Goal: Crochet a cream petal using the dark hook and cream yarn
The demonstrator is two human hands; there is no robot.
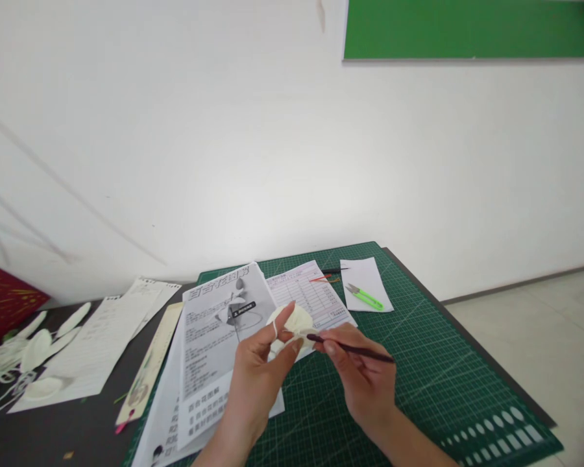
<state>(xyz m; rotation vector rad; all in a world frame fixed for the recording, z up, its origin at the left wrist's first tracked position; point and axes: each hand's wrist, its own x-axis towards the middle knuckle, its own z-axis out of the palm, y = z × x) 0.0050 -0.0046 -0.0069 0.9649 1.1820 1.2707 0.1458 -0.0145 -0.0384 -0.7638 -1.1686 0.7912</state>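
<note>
Over the green cutting mat (433,363), both hands meet around a cream, soft-looking crochet piece (299,318). My left hand (263,363) grips it between thumb and fingers, and a cream strand loops over one finger. In my right hand (363,370) is a slim dark maroon crochet hook (370,353), held like a pen. Its tip end points left and reaches the cream piece beside my left thumb. Fingers hide part of the piece and the fine tip of the hook.
Printed pattern sheets (209,350) and a table form (316,288) lie behind my hands. Green thread snips (367,298) rest on white paper (379,285). To the left are a bookmark strip (150,363), paper sheets (102,344) and white petal-shaped pieces (36,350). A wall (272,130) stands behind.
</note>
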